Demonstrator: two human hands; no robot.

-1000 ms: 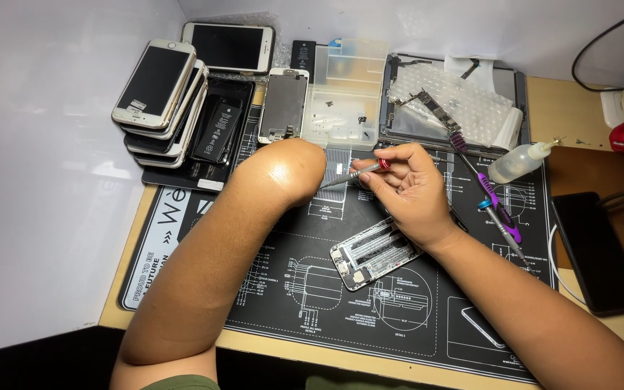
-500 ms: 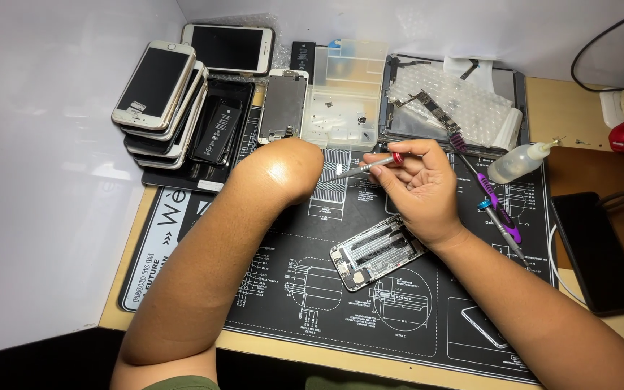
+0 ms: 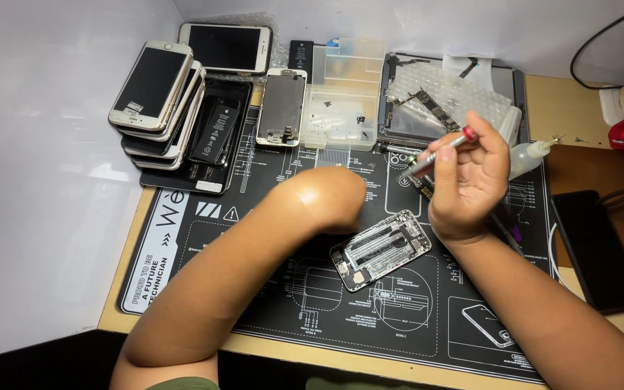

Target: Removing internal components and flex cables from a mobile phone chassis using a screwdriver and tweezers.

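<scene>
My right hand (image 3: 471,180) is closed on a slim silver screwdriver (image 3: 435,153) with a red cap, held above the black repair mat (image 3: 269,325) with its tip pointing left. Just below that hand an opened silver phone chassis (image 3: 380,249) lies on the mat at an angle, insides showing. My left forearm (image 3: 254,253) lies across the mat and ends in a rounded end (image 3: 330,198) beside the chassis's upper left corner. No left hand shows.
A stack of phones (image 3: 154,94) and a black phone with a battery (image 3: 214,130) sit at the back left. Behind are a screen assembly (image 3: 282,108), a clear parts box (image 3: 344,94) and a bubble-wrap tray (image 3: 449,94). A squeeze bottle (image 3: 532,155) and a dark phone (image 3: 597,245) lie right.
My right hand has lifted up and to the right with the screwdriver, away from the end of my left arm, uncovering the chassis. The left arm has stayed put.
</scene>
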